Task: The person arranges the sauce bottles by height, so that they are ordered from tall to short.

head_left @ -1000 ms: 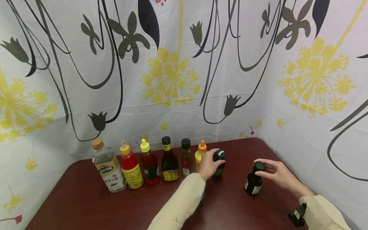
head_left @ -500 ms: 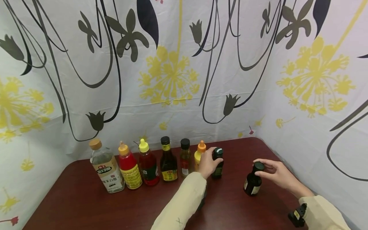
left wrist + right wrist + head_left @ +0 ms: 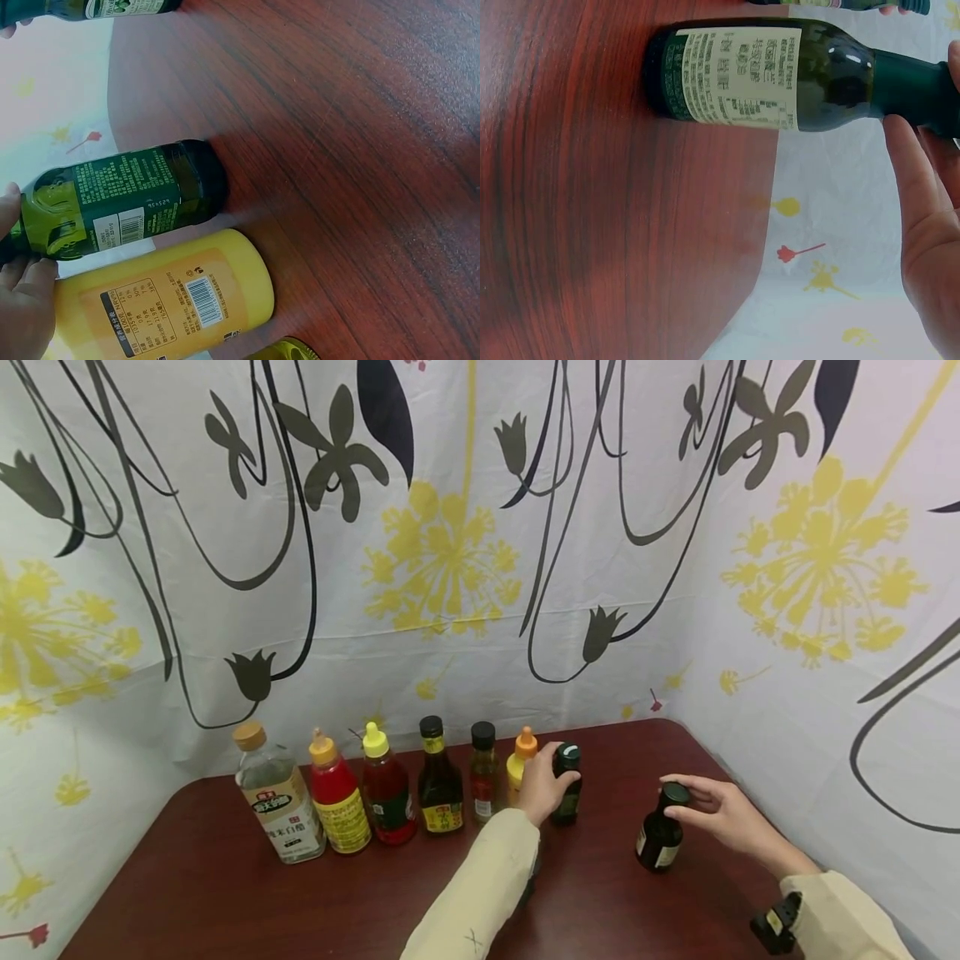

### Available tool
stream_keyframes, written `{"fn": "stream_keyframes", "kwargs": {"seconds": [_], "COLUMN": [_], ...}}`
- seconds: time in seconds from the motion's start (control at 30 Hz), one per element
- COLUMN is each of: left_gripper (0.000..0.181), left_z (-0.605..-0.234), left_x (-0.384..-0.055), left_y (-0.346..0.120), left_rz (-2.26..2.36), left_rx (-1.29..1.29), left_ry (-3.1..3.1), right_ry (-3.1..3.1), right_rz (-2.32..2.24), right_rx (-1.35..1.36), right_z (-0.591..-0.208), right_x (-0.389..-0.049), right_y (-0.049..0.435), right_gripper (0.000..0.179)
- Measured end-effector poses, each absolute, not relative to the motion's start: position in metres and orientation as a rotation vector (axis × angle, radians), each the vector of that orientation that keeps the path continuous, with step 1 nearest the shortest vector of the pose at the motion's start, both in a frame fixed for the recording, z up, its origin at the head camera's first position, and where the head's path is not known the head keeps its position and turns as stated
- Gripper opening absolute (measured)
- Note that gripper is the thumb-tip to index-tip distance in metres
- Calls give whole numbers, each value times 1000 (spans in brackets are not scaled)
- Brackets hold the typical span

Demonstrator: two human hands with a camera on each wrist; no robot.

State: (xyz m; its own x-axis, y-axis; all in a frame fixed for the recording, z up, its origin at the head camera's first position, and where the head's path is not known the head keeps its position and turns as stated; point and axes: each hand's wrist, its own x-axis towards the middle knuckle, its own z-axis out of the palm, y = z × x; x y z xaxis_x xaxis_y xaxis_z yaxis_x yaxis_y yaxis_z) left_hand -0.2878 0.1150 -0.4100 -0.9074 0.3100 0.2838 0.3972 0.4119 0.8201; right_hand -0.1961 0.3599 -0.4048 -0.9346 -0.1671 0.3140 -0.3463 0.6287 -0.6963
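Note:
My left hand (image 3: 542, 787) pinches the neck of a green glass bottle (image 3: 127, 199) with a dark cap. This bottle stands upright at the right end of a bottle row, close beside a yellow squeeze bottle (image 3: 172, 296) with an orange tip. To the right, my right hand (image 3: 716, 814) holds a dark green olive oil bottle (image 3: 742, 75) by its neck, just under the cap. It stands upright on the table, apart from the row. Its pale label faces the right wrist camera. Part of the yellow bottle is hidden behind my left hand in the head view.
Leftward along the row stand a clear vinegar bottle (image 3: 281, 802), a red squeeze bottle (image 3: 341, 802), a yellow-tipped red bottle (image 3: 390, 797), a dark sauce bottle (image 3: 441, 785) and a small black-capped bottle (image 3: 485, 777). A patterned cloth (image 3: 450, 677) hangs behind the dark red table (image 3: 300, 910).
My left hand and the green glass bottle have shifted slightly left, toward the yellow squeeze bottle. My right hand and the olive oil bottle stay in place.

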Motion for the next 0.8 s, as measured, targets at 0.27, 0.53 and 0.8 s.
{"fn": "stream_keyframes", "kwargs": {"seconds": [0.27,0.53,0.8], "left_gripper": [42,43,43], "left_z": [-407,-407,-407], "left_x": [-287,-286,-287], "left_y": [115,115,115], "left_rz": [-1505,-1480,-1464], "left_rx": [-665,-666,-658], "left_ry": [-2570,-2595,-2587], "right_ry": [-2662,-2654,-2655], "right_rz": [1200,1281,1304], "right_rx": [338,334,309], "right_z": [-398,-393,-372], "right_x": [-194,-198,-210], "right_y": [358,355,344], "right_gripper": [43,45,45]}}
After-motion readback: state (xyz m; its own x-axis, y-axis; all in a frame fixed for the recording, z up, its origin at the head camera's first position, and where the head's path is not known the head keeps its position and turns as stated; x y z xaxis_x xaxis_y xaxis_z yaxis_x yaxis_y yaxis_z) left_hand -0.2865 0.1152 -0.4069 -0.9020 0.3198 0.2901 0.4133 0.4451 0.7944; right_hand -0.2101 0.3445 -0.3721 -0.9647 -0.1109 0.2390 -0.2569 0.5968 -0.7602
